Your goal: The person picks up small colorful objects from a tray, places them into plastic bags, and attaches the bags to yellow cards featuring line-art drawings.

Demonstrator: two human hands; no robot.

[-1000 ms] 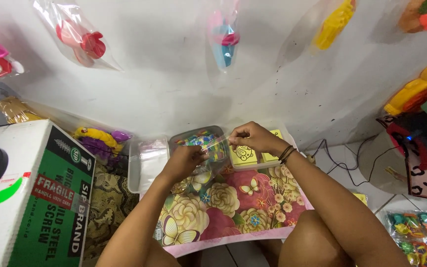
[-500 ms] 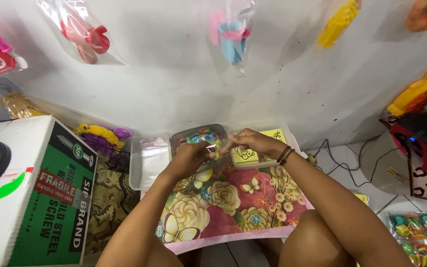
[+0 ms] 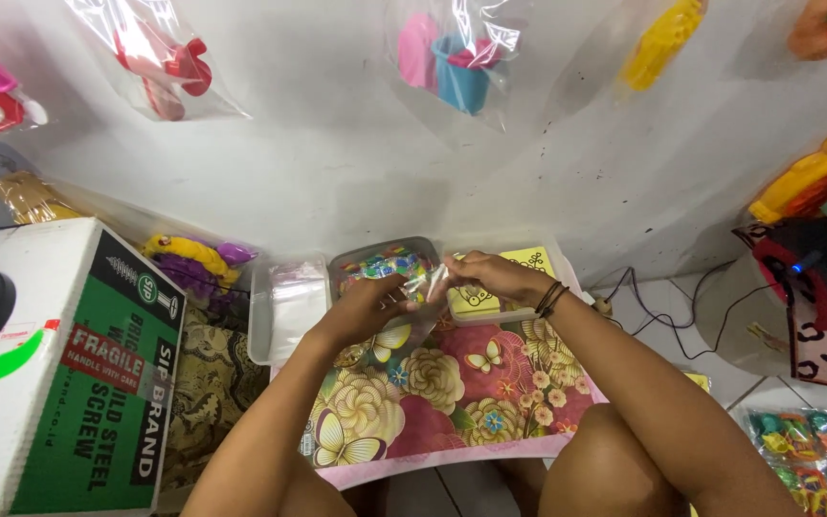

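Over the flowery mat (image 3: 433, 402), both hands had drawn closer together than half a second earlier. Left hand (image 3: 361, 311) and right hand (image 3: 490, 278) were each pinched shut on 1 small crinkly clear plastic bag (image 3: 421, 287), held just above the grey tray (image 3: 356, 257) of glossy, colourful bits, looking mid-packing.

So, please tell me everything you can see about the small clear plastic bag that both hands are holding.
The small clear plastic bag is thin, glossy and crinkled, and see-through. Whether anything is inside cannot be told. It is held up between the left hand and the right hand, pinched at each side, just above the flowered mat and in front of the grey tray of colourful small items. Only the fingers touch it.
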